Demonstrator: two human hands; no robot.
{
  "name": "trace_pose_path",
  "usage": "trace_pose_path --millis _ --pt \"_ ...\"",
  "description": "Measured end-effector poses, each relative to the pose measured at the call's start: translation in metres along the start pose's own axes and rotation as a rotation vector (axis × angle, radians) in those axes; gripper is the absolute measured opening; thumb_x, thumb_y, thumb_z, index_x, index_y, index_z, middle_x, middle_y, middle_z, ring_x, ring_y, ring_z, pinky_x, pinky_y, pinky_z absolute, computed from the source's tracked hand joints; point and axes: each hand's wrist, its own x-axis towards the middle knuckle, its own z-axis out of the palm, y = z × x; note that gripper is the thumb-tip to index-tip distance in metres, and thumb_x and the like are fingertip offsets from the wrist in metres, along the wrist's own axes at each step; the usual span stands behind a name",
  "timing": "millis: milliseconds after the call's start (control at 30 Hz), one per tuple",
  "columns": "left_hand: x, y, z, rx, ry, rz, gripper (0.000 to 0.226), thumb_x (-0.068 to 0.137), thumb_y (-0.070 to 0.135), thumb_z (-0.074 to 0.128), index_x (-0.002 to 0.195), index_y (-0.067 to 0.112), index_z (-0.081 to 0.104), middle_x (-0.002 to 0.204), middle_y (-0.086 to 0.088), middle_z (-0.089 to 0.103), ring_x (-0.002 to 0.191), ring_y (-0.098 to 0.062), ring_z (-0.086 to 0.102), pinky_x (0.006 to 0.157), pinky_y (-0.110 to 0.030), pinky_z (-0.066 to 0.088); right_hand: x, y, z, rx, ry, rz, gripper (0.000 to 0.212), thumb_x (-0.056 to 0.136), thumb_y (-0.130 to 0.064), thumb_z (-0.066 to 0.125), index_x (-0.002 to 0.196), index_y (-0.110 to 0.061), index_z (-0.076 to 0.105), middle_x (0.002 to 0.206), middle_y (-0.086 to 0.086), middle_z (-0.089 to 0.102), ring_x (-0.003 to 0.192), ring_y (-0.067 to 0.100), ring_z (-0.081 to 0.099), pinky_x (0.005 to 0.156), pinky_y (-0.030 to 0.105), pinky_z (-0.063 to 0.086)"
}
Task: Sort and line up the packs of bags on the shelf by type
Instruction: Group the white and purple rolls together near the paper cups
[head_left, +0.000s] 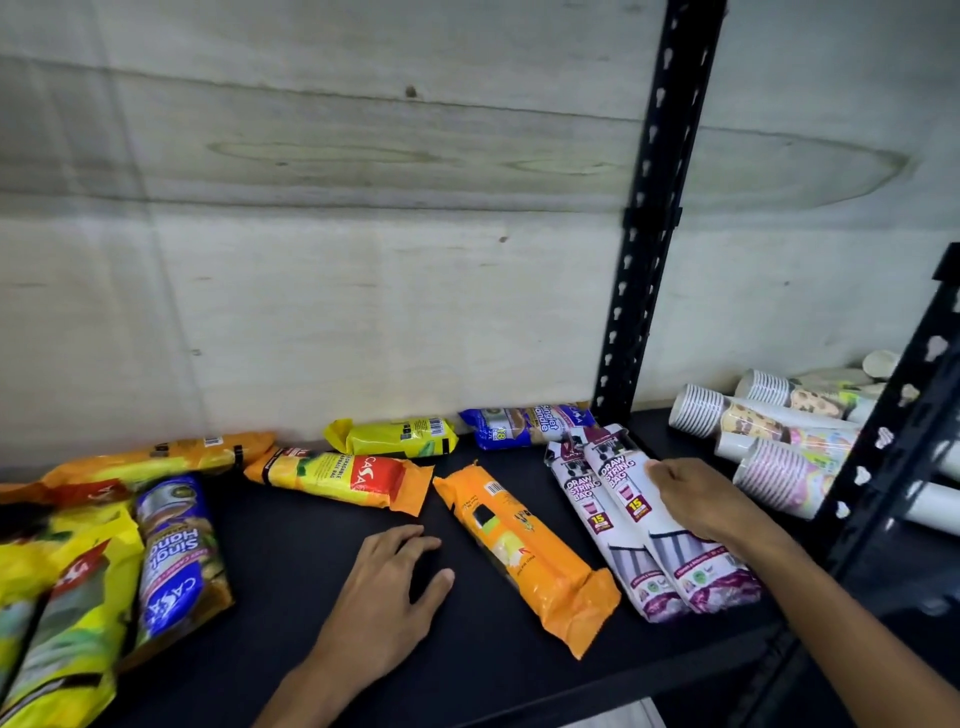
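**Shelf status: packs partly sorted, both hands on the shelf**

Landmark: the black upright (641, 291) at the back of the shelf (322, 525).

Obscured items. Left of the upright, at the picture's left edge, a pile of yellow packs (57, 597) is cut off; its count cannot be determined. A blue pack (179, 561) lies against that pile, its print blurred. Right of the upright, sleeves of paper cups (763, 431) lie on their sides, partly hidden by a second black post (893, 431); their count is unclear.

Counted items, all left of the upright or at its base:
- Two white drawstring packs (618, 499), side by side and touching, just in front of the upright's foot.
- One blue pack at the back wall (524, 423), touching the upright's base.
- One small yellow pack (395, 437) at the back wall.
- Three orange packs: one near the front (530, 551), one with a red label (337, 475), one long (171, 457) further left.

Hands. The right hand (701, 501) rests on the right-hand white pack, fingers curled over its edge in a grip. The left hand (389, 587) lies flat on bare shelf, fingers relaxed and spread, holding nothing, beside the front orange pack.
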Motion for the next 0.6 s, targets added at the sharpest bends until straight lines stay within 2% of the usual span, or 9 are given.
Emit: trace_pose_path --millis 133,200,267,333,400,467,533,600 --pt "0.000 -0.001 0.001 0.010 -0.005 0.011 0.050 0.095 0.054 0.044 0.140 0.033 0.045 0.149 0.019 0.032 0.139 0.000 0.019 0.113 -0.021 0.022 -0.001 -0.001 0.000 -0.127 0.030 -0.012 0.047 0.105 -0.037 0.033 0.064 -0.017 0.044 0.063 0.000 0.051 0.058 0.015 0.049 0.055 0.030 0.033" --pt "0.000 -0.001 0.001 0.014 -0.003 0.014 0.050 0.095 0.054 0.044 0.141 0.033 0.044 0.149 0.019 0.031 0.140 0.000 0.018 0.114 -0.022 0.023 0.000 0.001 0.001 -0.229 0.095 -0.034 0.044 0.104 -0.038 0.033 0.067 -0.019 0.047 0.074 0.002 0.056 0.067 0.017 0.054 0.061 0.031 0.037" --pt "0.000 -0.001 0.001 0.014 0.001 0.019 0.050 0.096 0.054 0.043 0.141 0.033 0.043 0.149 0.019 0.031 0.140 0.000 0.017 0.114 -0.021 0.022 0.002 0.003 0.000 -0.273 0.146 -0.048 0.038 0.102 -0.042 0.036 0.079 -0.019 0.056 0.091 0.006 0.062 0.079 0.019 0.058 0.070 0.033 0.045" --pt "-0.001 -0.001 0.002 0.014 0.011 0.027 0.050 0.096 0.054 0.042 0.141 0.033 0.044 0.149 0.019 0.031 0.140 0.001 0.017 0.114 -0.020 0.021 0.001 0.003 -0.001 -0.279 0.107 -0.018 0.040 0.097 -0.053 0.039 0.100 -0.019 0.061 0.105 0.006 0.063 0.089 0.019 0.061 0.079 0.036 0.051" --pt "-0.001 -0.003 0.003 0.018 0.023 0.033 0.049 0.096 0.054 0.042 0.140 0.034 0.044 0.148 0.019 0.032 0.139 0.002 0.017 0.113 -0.019 0.021 0.000 0.000 0.001 -0.319 0.020 0.021 0.059 0.088 -0.069 0.044 0.121 -0.021 0.055 0.122 0.006 0.058 0.102 0.023 0.060 0.083 0.036 0.050" --pt "0.000 -0.003 0.003 0.017 0.022 0.031 0.051 0.095 0.056 0.042 0.140 0.033 0.044 0.148 0.019 0.032 0.139 0.002 0.017 0.112 -0.018 0.021 -0.003 -0.005 0.005 -0.393 -0.033 0.044 0.075 0.081 -0.075 0.050 0.133 -0.021 0.047 0.134 0.008 0.049 0.113 0.026 0.058 0.083 0.036 0.049" --pt "0.000 -0.002 0.003 0.024 0.011 0.035 0.064 0.087 0.068 0.033 0.140 0.033 0.044 0.148 0.018 0.033 0.138 0.002 0.018 0.112 -0.018 0.021 -0.003 -0.011 0.007 -0.430 -0.017 0.039 0.076 0.080 -0.073 0.056 0.132 -0.019 0.047 0.133 0.007 0.049 0.113 0.027 0.057 0.085 0.036 0.050" --pt "-0.001 0.000 0.001 0.016 0.006 0.023 0.087 0.072 0.077 0.014 0.140 0.034 0.044 0.147 0.019 0.032 0.138 0.002 0.018 0.111 -0.018 0.021 -0.001 -0.017 0.009 -0.428 0.028 0.019 0.070 0.078 -0.073 0.057 0.123 -0.019 0.053 0.125 0.005 0.056 0.107 0.026 0.060 0.083 0.037 0.051"
